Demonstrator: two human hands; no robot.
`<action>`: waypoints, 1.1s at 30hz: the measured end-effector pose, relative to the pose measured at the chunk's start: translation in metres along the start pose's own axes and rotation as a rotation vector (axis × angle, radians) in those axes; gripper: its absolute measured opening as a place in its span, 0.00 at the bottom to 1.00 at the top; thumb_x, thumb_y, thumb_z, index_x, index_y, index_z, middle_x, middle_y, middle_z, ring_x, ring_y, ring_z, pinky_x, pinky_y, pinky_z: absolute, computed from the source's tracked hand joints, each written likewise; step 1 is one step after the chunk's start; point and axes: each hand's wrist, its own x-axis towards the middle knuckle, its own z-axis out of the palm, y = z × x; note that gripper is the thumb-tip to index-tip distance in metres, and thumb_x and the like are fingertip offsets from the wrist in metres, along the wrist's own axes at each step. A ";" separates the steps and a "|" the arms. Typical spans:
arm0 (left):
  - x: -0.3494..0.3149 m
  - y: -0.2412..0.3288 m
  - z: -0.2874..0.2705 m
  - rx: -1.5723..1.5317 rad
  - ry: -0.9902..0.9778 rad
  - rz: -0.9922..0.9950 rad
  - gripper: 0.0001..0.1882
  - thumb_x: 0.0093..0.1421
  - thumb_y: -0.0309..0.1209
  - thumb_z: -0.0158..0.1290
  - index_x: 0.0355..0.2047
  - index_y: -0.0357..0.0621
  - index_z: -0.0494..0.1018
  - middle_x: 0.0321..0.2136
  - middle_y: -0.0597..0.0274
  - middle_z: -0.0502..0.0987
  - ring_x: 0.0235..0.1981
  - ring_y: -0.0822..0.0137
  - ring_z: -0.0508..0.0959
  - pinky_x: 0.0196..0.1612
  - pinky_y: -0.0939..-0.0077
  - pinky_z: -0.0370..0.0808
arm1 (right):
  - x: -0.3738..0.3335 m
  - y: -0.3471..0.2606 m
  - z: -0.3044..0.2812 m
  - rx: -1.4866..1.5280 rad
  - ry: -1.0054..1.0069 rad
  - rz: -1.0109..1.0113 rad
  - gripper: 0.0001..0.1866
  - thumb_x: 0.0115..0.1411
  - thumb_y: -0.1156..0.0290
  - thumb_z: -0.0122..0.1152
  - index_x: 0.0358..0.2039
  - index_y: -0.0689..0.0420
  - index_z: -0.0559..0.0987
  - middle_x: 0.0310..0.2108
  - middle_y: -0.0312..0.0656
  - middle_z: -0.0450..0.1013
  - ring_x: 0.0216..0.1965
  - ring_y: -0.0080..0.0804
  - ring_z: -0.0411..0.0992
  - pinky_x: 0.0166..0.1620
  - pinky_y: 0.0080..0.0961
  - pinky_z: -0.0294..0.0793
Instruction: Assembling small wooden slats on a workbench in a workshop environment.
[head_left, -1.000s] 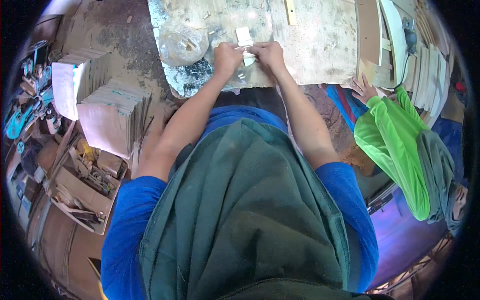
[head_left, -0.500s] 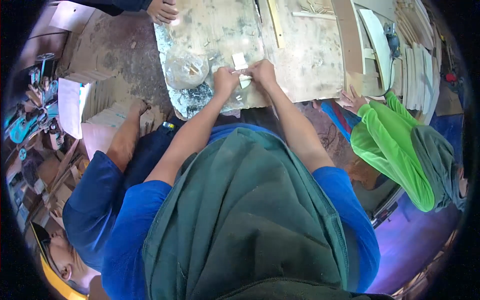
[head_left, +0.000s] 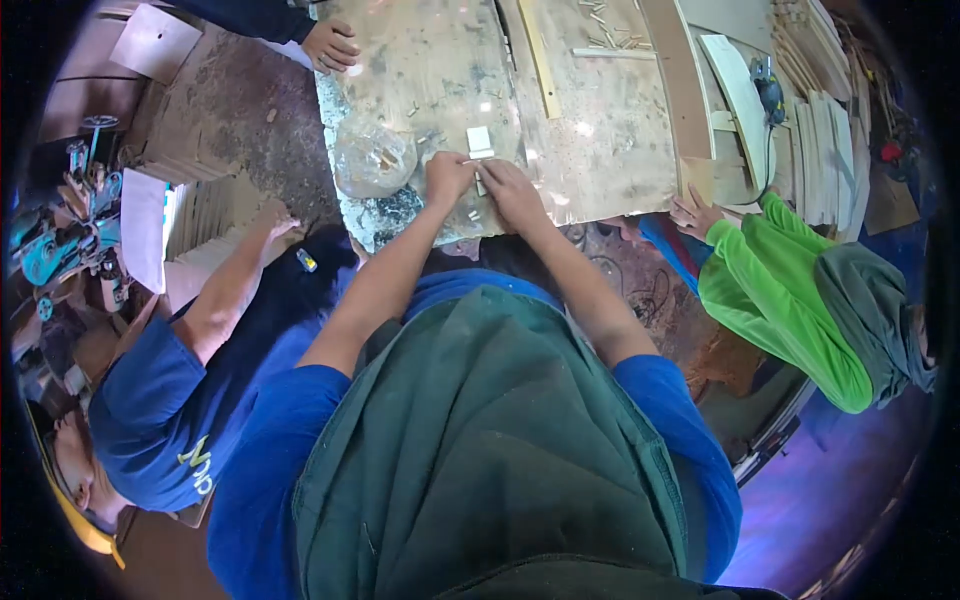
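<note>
My left hand [head_left: 448, 181] is closed in a pinch over the near part of the worktable [head_left: 610, 165]. Its fingertips meet those of my right hand [head_left: 513, 194], whose fingers are pressed together and point left. Whatever small thing lies between the fingertips is mostly hidden. Just beyond them sits a small white rectangular piece [head_left: 480, 141]. A clear plastic bag [head_left: 373, 158] with a few wooden pieces inside lies left of my left hand. Small pale bits [head_left: 475, 215] rest on the table below my hands.
Wooden dowels [head_left: 608, 38] and a yellow strip [head_left: 540, 60] lie farther back. Another person's hand [head_left: 331, 46] rests at the far left corner. A person in green [head_left: 780, 285] touches the right edge; a person in dark blue [head_left: 160, 410] is beside stacked boards [head_left: 205, 215].
My hands have drawn together, the right one moving left and turning its fingers toward the left hand. At left, the person in dark blue has shifted outward. The whole view has shifted slightly.
</note>
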 end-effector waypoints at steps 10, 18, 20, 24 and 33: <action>0.003 0.023 0.000 -0.379 -0.102 -0.123 0.10 0.55 0.26 0.62 0.34 0.31 0.82 0.26 0.54 0.83 0.24 0.71 0.81 0.26 0.79 0.79 | 0.004 0.009 0.000 -0.044 -0.090 0.127 0.23 0.53 0.77 0.50 0.52 0.62 0.74 0.50 0.48 0.71 0.52 0.45 0.70 0.55 0.36 0.70; 0.020 0.042 0.009 -0.254 -0.140 -0.133 0.10 0.56 0.26 0.62 0.34 0.29 0.81 0.26 0.55 0.82 0.24 0.71 0.81 0.26 0.80 0.79 | 0.009 0.033 -0.005 0.064 -0.043 0.171 0.17 0.54 0.77 0.51 0.45 0.66 0.77 0.48 0.50 0.73 0.48 0.47 0.72 0.52 0.36 0.72; 0.023 0.045 0.013 -0.349 -0.107 -0.147 0.10 0.56 0.26 0.62 0.35 0.30 0.81 0.26 0.56 0.83 0.24 0.72 0.81 0.26 0.80 0.79 | 0.013 0.039 -0.007 0.048 -0.014 0.153 0.16 0.54 0.77 0.52 0.43 0.67 0.77 0.47 0.51 0.74 0.48 0.48 0.72 0.52 0.36 0.72; 0.031 0.052 0.017 -0.463 -0.117 -0.126 0.10 0.56 0.27 0.62 0.35 0.30 0.81 0.27 0.57 0.83 0.26 0.72 0.81 0.27 0.80 0.79 | 0.020 0.051 -0.011 0.039 -0.001 0.190 0.18 0.57 0.75 0.52 0.48 0.66 0.76 0.48 0.53 0.74 0.49 0.49 0.72 0.54 0.36 0.72; -0.028 0.007 -0.021 -0.283 -0.083 0.005 0.21 0.55 0.34 0.62 0.42 0.27 0.78 0.30 0.48 0.83 0.31 0.66 0.83 0.35 0.75 0.79 | 0.031 0.116 -0.025 -0.080 -0.045 0.150 0.20 0.51 0.76 0.56 0.46 0.67 0.76 0.48 0.52 0.72 0.49 0.48 0.71 0.56 0.36 0.70</action>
